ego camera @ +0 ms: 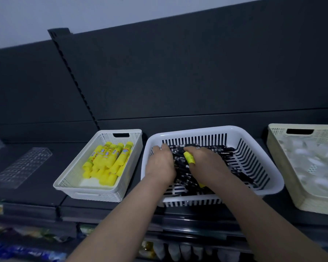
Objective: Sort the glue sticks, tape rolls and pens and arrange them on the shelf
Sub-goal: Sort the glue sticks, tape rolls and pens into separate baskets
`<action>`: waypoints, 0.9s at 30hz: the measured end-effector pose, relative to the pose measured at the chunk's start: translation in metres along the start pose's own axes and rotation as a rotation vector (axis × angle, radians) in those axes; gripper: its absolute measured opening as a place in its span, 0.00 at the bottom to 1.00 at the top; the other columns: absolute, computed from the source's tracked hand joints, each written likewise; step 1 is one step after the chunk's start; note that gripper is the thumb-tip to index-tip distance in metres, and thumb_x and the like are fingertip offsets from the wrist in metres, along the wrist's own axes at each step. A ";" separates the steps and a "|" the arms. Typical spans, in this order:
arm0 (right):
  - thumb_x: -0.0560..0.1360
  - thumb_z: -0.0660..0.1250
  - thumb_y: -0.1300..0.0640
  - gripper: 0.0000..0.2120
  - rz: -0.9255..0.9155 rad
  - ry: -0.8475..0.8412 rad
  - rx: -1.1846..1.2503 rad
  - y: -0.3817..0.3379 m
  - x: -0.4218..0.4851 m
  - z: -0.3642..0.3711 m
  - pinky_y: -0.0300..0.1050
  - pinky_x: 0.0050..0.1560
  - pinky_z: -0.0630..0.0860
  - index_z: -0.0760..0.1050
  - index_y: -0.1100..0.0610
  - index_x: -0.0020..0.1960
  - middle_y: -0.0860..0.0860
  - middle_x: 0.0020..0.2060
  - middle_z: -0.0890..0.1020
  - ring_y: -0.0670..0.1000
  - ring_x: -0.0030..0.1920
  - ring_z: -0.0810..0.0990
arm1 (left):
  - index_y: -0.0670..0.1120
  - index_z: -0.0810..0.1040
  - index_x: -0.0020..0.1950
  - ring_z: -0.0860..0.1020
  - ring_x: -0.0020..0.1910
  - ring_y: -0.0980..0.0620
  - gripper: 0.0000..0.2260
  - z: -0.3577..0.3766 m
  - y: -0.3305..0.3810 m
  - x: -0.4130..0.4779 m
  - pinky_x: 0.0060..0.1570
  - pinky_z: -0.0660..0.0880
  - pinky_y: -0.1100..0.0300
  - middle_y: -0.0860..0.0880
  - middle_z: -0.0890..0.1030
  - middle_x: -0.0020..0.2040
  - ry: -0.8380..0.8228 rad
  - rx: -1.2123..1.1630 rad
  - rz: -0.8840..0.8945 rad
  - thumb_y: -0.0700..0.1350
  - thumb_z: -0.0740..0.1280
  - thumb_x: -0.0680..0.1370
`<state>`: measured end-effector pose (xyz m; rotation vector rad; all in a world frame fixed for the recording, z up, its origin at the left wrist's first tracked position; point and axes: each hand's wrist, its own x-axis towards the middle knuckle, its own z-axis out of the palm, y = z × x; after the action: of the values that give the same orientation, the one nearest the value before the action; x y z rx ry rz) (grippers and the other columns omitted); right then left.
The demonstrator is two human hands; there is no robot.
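A white slotted basket (261,154) in the middle of the shelf holds several black pens (223,151). Both my hands are inside it. My right hand (206,165) grips a yellow glue stick (189,157) above the pens. My left hand (160,163) lies on the pens with fingers reaching toward the back wall; I cannot see whether it holds anything. To the left, a white mesh bin (72,178) contains several yellow glue sticks (110,157). On the right, a cream bin (278,148) is filled with clear tape rolls (314,159).
The baskets stand on a dark shelf (36,186) with a dark back panel. A clear plastic divider (23,165) lies flat at the left. Lower shelves below carry packaged goods (27,250). A notched upright post (74,80) rises behind the glue bin.
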<state>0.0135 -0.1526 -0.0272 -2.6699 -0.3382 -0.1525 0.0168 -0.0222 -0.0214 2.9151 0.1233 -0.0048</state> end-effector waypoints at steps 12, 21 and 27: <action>0.75 0.62 0.57 0.23 -0.127 0.039 0.176 -0.119 0.036 0.014 0.45 0.50 0.71 0.67 0.49 0.70 0.53 0.51 0.80 0.56 0.55 0.76 | 0.44 0.70 0.66 0.74 0.60 0.40 0.19 -0.077 -0.153 0.010 0.51 0.71 0.53 0.43 0.78 0.59 0.203 -0.141 -0.168 0.42 0.67 0.76; 0.71 0.64 0.57 0.20 0.007 -0.089 0.152 -0.201 0.060 0.080 0.43 0.45 0.71 0.71 0.48 0.63 0.53 0.49 0.79 0.57 0.54 0.77 | 0.51 0.75 0.64 0.76 0.56 0.46 0.22 -0.059 -0.223 0.014 0.55 0.74 0.55 0.46 0.73 0.58 -0.045 -0.129 0.040 0.45 0.73 0.71; 0.74 0.63 0.62 0.19 0.114 -0.129 -0.150 -0.213 0.059 0.103 0.46 0.50 0.74 0.74 0.50 0.63 0.55 0.58 0.76 0.58 0.57 0.77 | 0.51 0.79 0.59 0.76 0.56 0.47 0.12 -0.066 -0.241 0.029 0.48 0.72 0.59 0.48 0.78 0.58 -0.044 -0.113 0.142 0.43 0.68 0.76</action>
<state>0.0201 0.0910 -0.0221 -2.8461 -0.2216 0.0305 0.0251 0.2289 -0.0104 2.8022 -0.0876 -0.0368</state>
